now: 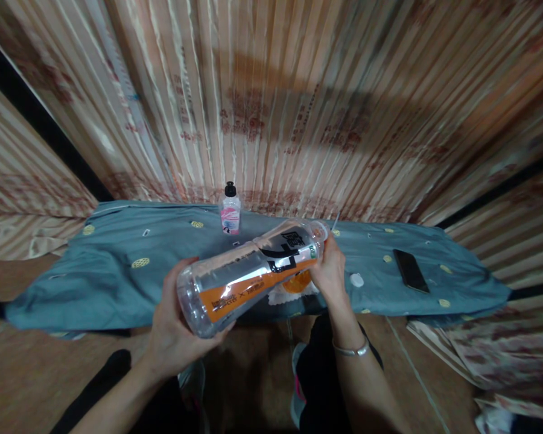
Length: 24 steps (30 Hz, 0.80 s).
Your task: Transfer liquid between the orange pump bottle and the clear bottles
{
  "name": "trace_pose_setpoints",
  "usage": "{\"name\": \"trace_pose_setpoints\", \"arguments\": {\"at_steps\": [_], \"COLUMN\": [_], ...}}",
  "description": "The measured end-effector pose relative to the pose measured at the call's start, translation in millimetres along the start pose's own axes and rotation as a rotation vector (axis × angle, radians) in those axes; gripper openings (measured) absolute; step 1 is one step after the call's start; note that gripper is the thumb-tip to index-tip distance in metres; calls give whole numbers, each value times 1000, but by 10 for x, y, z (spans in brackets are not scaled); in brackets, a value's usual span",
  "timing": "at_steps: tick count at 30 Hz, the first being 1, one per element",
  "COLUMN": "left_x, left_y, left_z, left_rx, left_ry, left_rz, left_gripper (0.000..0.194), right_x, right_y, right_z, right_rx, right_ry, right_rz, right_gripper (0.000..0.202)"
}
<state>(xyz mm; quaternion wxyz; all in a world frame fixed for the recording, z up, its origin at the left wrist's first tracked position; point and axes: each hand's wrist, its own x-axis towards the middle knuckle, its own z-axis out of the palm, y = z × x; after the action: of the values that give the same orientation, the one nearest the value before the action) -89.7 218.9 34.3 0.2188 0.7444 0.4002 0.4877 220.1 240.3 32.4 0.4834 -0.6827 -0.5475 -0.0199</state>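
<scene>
Pleated curtains (271, 120) with reddish floral print and small vertical lettering, too blurred to read, hang behind a blue-green cloth (163, 241) dotted with yellow shapes. Above this cloth is the large bottle (253, 271), held tilted, its base at lower left and its neck at upper right. Its label shows a big black character and an orange band with small dark characters and an "×"; no brand can be made out. The plastic is clear and glossy. The left hand (181, 325) is wrapped around the base; the right hand (329, 265) is closed around the neck, a thin pale strip (336, 221) by its fingers. Behind the large bottle stands a black-capped small bottle (230, 211), its pink-and-white label illegible. Partly beneath the large bottle lies an orange item (297, 282) on white lacy material (280, 298). To its right are a white disc (357, 279) and, farther right, a black phone (411, 270).
</scene>
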Motion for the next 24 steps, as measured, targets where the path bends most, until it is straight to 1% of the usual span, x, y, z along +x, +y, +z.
{"name": "trace_pose_setpoints", "arguments": {"at_steps": [3, 5, 8, 10, 16, 21, 24], "left_x": [11, 16, 18, 20, 27, 27, 21], "left_y": [23, 36, 50, 60, 74, 61, 53], "left_z": [31, 43, 47, 51, 66, 47, 50], "left_rx": [-37, -37, -31, -34, -44, -34, -51], "left_ry": [24, 18, -15, -5, 37, 5, 39], "left_rz": [0, 0, -14, -17, -5, -35, -49], "left_gripper": [100, 103, 108, 107, 100, 105, 102], "right_x": [1, 2, 1, 0, 3, 4, 2], "right_y": [11, 12, 4, -3, -12, -22, -15], "right_z": [12, 16, 14, 9, -2, -6, 1], "right_rx": [-2, 2, 5, 6, 24, 32, 23], "right_ry": [15, 25, 28, 21, 7, -2, 8], "right_rz": [-11, -13, -10, -5, 11, 11, 8], "right_gripper": [42, 41, 46, 48, 45, 42, 44]}}
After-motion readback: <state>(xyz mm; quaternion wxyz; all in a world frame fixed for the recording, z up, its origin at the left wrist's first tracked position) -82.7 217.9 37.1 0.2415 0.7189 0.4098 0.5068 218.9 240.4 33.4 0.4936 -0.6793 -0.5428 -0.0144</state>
